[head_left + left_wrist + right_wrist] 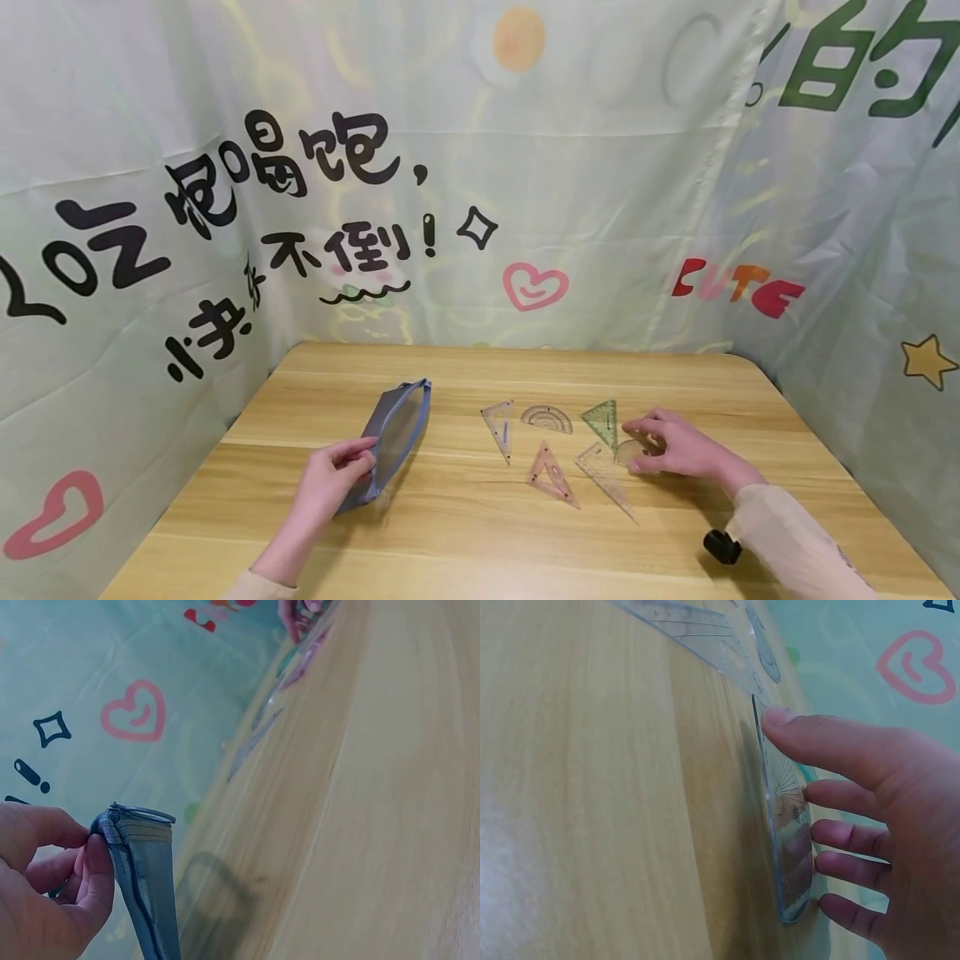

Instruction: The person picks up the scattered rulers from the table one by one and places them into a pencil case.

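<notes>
My left hand [339, 471] pinches the near rim of a blue-grey zip pouch [384, 425], whose mouth gapes toward the right. In the left wrist view, thumb and fingertips grip the fabric at the pouch's zip end [142, 832]. My right hand [678, 446] holds a clear protractor [786, 817], thumb at its straight edge and fingers along its curved side. Just left of that hand lie a green set square [602, 422] and a clear set square [606, 482]. Farther left are a pink set square [552, 477], another protractor [547, 419] and a pale purple-tinted set square [500, 429].
A small black object [722, 547] sits beside the right sleeve near the table's front. The wooden table [450, 542] is bordered at the back and sides by a printed curtain [600, 192].
</notes>
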`<move>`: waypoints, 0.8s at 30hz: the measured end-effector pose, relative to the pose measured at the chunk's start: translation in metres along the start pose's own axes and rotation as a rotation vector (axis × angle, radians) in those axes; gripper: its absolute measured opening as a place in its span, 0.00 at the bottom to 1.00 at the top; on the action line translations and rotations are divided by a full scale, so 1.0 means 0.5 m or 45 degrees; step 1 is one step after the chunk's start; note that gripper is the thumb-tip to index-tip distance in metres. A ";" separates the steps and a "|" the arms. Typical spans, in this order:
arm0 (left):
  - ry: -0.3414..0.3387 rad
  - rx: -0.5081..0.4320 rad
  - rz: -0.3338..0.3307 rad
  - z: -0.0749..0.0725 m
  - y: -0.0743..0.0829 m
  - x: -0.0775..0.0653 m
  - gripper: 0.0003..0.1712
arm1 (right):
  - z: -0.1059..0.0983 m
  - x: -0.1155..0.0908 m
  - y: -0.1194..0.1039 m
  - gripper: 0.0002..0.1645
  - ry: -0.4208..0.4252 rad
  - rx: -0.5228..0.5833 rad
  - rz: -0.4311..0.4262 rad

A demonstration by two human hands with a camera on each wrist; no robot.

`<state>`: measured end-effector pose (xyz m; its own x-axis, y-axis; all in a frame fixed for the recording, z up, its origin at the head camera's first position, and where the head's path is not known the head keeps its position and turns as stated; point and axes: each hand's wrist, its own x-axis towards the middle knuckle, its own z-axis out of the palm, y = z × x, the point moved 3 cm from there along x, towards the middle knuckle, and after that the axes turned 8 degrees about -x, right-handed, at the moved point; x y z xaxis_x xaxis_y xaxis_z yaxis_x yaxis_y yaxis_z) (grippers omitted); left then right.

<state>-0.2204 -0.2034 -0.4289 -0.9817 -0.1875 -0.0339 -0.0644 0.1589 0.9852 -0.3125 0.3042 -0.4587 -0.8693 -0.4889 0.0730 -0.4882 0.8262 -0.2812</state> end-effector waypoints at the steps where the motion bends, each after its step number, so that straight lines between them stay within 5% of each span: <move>1: -0.001 -0.006 -0.001 0.001 0.001 -0.001 0.19 | -0.001 0.000 0.000 0.42 -0.006 0.004 0.001; 24: 0.000 -0.193 -0.065 0.009 0.013 -0.014 0.20 | -0.003 0.007 0.010 0.35 -0.059 0.044 0.016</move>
<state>-0.2146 -0.1967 -0.4231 -0.9779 -0.1914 -0.0846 -0.0865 0.0013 0.9963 -0.3179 0.3070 -0.4586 -0.8706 -0.4914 0.0253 -0.4735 0.8226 -0.3149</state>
